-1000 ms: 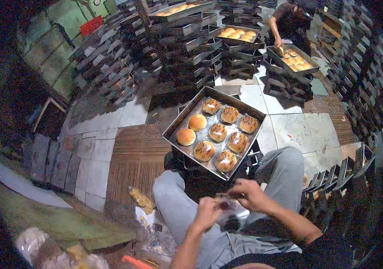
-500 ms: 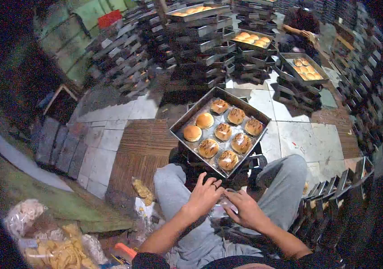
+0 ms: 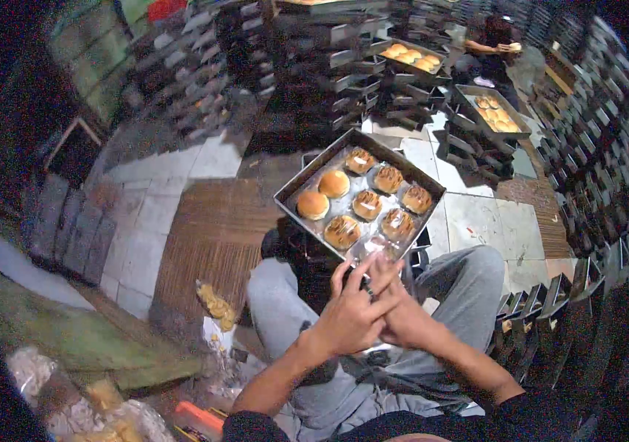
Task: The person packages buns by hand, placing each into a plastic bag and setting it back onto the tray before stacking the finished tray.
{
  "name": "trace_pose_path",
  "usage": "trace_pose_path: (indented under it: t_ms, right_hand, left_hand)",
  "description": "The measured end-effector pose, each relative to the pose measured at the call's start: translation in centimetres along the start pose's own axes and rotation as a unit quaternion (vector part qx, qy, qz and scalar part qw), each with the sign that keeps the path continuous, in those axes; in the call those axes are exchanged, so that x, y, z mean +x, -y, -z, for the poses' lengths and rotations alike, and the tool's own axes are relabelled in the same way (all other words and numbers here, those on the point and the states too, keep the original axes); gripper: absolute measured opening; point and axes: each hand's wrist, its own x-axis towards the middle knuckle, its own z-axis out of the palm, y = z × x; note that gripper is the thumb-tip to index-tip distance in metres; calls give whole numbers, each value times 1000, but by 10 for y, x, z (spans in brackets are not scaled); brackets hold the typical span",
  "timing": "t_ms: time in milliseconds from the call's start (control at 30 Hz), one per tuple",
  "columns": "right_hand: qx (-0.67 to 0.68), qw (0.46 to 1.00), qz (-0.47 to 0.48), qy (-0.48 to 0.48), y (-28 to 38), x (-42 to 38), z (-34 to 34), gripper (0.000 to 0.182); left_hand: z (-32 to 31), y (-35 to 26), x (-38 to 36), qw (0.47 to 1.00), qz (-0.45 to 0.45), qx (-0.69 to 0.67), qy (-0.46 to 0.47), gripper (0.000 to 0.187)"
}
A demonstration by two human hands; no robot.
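A dark square tray (image 3: 307,158) holds several round buns, most with brown streaked tops; the two at its left, such as the plain golden bun (image 3: 313,205), have smooth tops. My left hand (image 3: 352,313) and my right hand (image 3: 401,313) meet at the tray's near corner, partly crossed, with fingers bent. Clear plastic (image 3: 375,249) shows just beyond my fingertips, over the near corner of the tray. What lies between my hands is hidden and blurred.
A co-worker (image 3: 497,51) sits at the back right, holding something small. Trays of buns (image 3: 492,112) rest on tall stacks of dark trays (image 3: 601,140). At the lower left lie plastic bags (image 3: 97,416), an orange object (image 3: 200,416) and a bag of yellowish pieces (image 3: 215,303).
Both hands have moved forward to the tray's near corner and closer together. The nearest bun is now covered by plastic and fingers. The view has shifted slightly.
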Motion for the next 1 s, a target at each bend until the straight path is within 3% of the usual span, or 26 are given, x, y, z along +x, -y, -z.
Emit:
trace_pose_path:
  t_ms: [67,100,133,167,200,233,267,300,333,400,467,533,600,667,733,800,867,900,933,967,1000]
  right_hand:
    - [172,980,-36,-94,-5,28,3,105]
    - [159,983,-51,-72,-1,39,5,107]
    - [162,984,-46,-59,8,52,-7,107]
    - [231,966,-51,-104,22,64,-24,102]
    - [296,942,-58,-145,31,70,-37,97]
    - [279,950,-98,-101,39,76,-38,87]
    - [283,950,-73,-107,46,87,-34,69]
    - [293,950,-53,-94,38,97,-42,60]
    - [304,949,-33,-83,24,109,-52,53]
    - [212,967,-97,-106,-35,150,-91,31]
    - [62,984,-121,-118,-98,222,-130,25]
    - [-53,995,6,-87,-173,283,-177,33]
    - [-53,997,26,-56,-211,316,-203,37]
    - [-149,984,34,97,-229,328,-205,38]
    - [-147,985,53,76,-213,302,-163,38]
    - [-155,985,77,-23,-187,258,-114,37]
    - [73,995,23,-59,-203,200,-106,29]
    - [261,954,-129,-70,-193,172,-93,33]
    - [437,854,-271,-77,-181,142,-78,38]
    - [629,706,-302,-120,-165,114,-70,49]
    - [783,515,-313,-154,-146,86,-63,61]
  left_hand:
    - [11,6,11,984,101,-19,-143,67]
    - [4,15,16,944,208,-74,-247,61]
    - [-18,25,23,865,264,-253,-344,57]
    - [-27,40,14,763,332,-448,-327,55]
    - [-36,53,8,617,377,-622,-299,52]
    - [-42,73,-2,616,394,-568,-377,48]
    - [-43,96,-14,612,407,-508,-449,45]
    - [-46,115,-23,537,440,-480,-537,42]
    - [-45,134,-34,485,415,-468,-610,42]
    - [-33,149,-61,424,394,-565,-588,46]
    - [-31,146,-55,436,460,-552,-542,43]
    - [-37,145,-42,459,444,-559,-528,42]
    - [-37,150,-37,482,429,-576,-501,45]
    - [-42,156,-40,519,425,-569,-476,47]
    - [-44,158,-38,505,429,-587,-465,47]
    - [-38,153,-36,502,420,-606,-452,49]
    - [-40,146,-36,500,406,-619,-449,52]
    - [-44,143,-35,495,386,-625,-464,35]
    - [-46,140,-35,489,387,-630,-464,37]
    - [-56,142,-37,484,394,-626,-468,36]
    - [-65,144,-39,477,401,-623,-473,36]
